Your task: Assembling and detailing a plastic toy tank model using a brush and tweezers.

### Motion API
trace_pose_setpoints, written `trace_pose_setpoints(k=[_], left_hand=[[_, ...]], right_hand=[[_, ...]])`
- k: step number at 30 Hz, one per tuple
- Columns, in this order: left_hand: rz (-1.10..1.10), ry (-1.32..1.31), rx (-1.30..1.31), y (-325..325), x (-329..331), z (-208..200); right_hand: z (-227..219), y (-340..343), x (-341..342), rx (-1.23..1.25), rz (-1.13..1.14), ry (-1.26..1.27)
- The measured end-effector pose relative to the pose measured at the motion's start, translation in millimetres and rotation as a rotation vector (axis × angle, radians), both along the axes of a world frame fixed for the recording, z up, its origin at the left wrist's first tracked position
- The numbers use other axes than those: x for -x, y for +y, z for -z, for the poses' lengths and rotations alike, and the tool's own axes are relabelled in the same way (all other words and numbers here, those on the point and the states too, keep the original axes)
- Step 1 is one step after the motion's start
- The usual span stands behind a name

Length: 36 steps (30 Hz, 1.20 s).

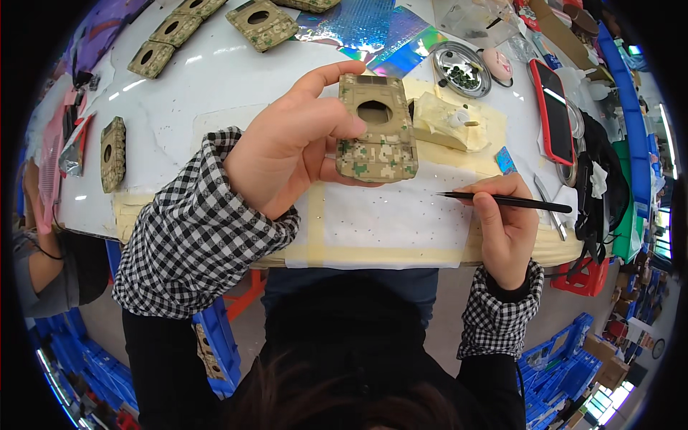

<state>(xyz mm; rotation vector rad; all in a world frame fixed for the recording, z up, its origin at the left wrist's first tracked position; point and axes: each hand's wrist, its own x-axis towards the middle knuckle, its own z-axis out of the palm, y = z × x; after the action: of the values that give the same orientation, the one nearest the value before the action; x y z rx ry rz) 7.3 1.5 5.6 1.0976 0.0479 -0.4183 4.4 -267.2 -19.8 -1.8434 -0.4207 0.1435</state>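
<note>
In my left hand [290,136] is a camouflage-painted model tank hull [376,147], its round hole facing up. The thumb presses on the hull near that hole, and the other fingers wrap behind it. A slim black tool with a fine pointed tip [523,202] is pinched in my right hand [506,229]; whether it is tweezers or a brush I cannot tell. The tip points left, apart from the hull, over a white sheet [387,236] dotted with tiny specks and edged with yellow tape.
More camouflage hulls [261,25] sit at the far left, with one [112,154] alone nearer. Beyond my hands are a taped block [459,125], a round dish of dark green bits [459,72] and shiny foil sheets [358,29]. A red-cased phone [552,111] and a metal tool [550,208] lie right.
</note>
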Motion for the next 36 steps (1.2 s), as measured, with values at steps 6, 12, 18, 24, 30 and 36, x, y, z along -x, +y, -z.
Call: trace_pose_setpoints(k=[6,12,18,24,30,36], left_hand=[[0.003,0.001,-0.001,-0.7,1.2,-3.4],[-0.005,-0.003,-0.01,-2.0,1.6,-4.3],[-0.007,-0.008,-0.015,-2.3,2.0,-4.7],[-0.011,-0.014,-0.015,-2.5,2.0,-4.1],[-0.011,-0.001,-0.019,-2.5,1.9,-3.6],[-0.015,-0.006,-0.017,-2.9,2.6,-4.4]], right_hand=[[0.8,-0.7,-0.3,0.013,-0.008,0.002],[0.6,5.2,0.9,-0.058,0.035,0.015],[0.8,4.5,0.4,-0.051,0.027,0.009],[0.7,1.9,-0.2,-0.003,-0.003,0.009],[0.0,3.6,0.1,-0.026,0.006,0.014],[-0.9,5.2,0.6,-0.059,0.014,0.018]])
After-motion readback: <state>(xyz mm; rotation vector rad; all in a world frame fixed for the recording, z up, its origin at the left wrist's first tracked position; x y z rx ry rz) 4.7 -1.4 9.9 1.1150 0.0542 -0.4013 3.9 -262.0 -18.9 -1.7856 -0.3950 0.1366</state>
